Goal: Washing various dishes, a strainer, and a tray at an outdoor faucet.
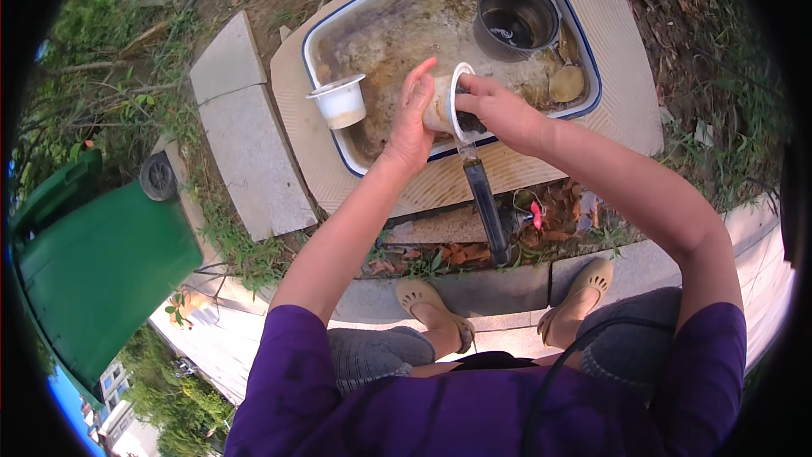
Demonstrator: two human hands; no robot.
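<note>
Two hands (457, 110) hold one white cup (441, 106), two dark pots (516, 17) behind

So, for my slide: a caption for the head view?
Both hands hold a white cup above a blue-rimmed basin.
</note>
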